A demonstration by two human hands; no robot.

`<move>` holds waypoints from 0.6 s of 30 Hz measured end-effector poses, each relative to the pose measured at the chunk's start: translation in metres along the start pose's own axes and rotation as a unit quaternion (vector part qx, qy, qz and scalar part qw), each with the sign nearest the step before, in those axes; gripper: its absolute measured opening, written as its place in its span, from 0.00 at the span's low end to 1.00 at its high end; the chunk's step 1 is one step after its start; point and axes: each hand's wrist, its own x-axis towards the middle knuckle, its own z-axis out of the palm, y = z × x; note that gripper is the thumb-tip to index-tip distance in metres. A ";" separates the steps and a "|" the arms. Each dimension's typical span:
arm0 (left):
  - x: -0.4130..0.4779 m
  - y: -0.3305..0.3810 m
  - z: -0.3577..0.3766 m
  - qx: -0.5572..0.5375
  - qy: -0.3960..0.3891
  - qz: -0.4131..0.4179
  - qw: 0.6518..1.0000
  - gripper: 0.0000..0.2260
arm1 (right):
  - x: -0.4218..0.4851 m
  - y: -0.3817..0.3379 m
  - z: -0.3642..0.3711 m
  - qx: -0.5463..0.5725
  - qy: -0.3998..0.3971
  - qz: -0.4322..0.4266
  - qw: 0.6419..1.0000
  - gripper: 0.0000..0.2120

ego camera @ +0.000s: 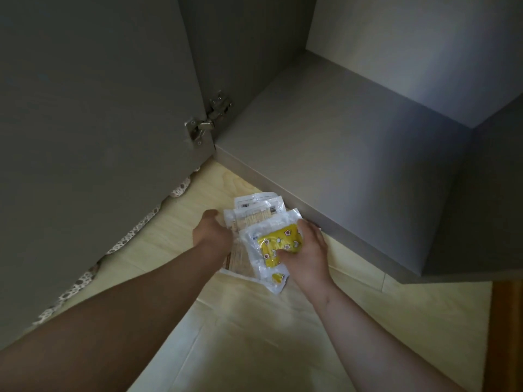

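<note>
**A:** Where are the packets, and who has them?

**B:** Both hands do. The stack of packets (254, 219) sits low over the pale wood floor (254, 321), just in front of the open cabinet. I cannot tell whether its underside touches the floor. The left hand (212, 233) grips the stack's left edge, thumb up, with the fingers curled out of sight behind the plastic. The right hand (307, 250) holds the yellow packet (278, 243) on top. Its thumb presses the yellow face and its fingers (307, 226) wrap over the far right edge.

**A:** Which way does the stack run?

**B:** Its long axis points away from the person, leaning slightly left, so the far short end heads toward the cabinet. The packets are fanned, not squared.

**A:** And the shelf?

**B:** The bottom shelf (339, 131) lies beyond and to the right, a step higher than the stack. The right hand is nearer, almost against the shelf's front lip (283, 190).

**A:** So what does the move turn on?

**B:** My guess is it turns on clearing that lip. The stack would need to go up first and then forward and right, or its far end will catch.

**A:** Is anything else close?

**B:** The open door (99, 108) and its hinge (208, 120) stand to the left, with lace edging (135, 224) showing below the door. Neither crosses the path. The loose top packet might slide.
</note>
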 end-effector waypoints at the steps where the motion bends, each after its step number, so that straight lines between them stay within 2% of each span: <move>1: -0.001 0.002 0.002 -0.024 0.002 -0.016 1.000 0.21 | 0.002 -0.001 0.001 0.000 0.008 0.006 1.000 0.33; 5: -0.003 0.011 0.012 -0.058 0.014 -0.056 0.997 0.15 | 0.005 -0.005 0.000 -0.006 -0.019 0.045 0.999 0.37; 8: -0.010 0.014 0.019 -0.068 -0.041 -0.052 0.996 0.27 | 0.002 -0.009 -0.001 -0.007 -0.033 0.057 0.998 0.36; 11: -0.017 0.014 0.022 -0.022 -0.099 -0.026 0.994 0.36 | 0.000 -0.012 0.002 0.004 -0.030 0.060 0.998 0.32; 15: -0.024 0.019 0.026 -0.014 -0.075 -0.010 0.997 0.26 | -0.006 -0.017 0.002 0.143 -0.037 0.081 0.986 0.29; 18: -0.026 0.019 0.030 -0.047 -0.098 0.039 0.993 0.21 | -0.010 -0.019 -0.004 0.274 -0.063 0.130 0.951 0.27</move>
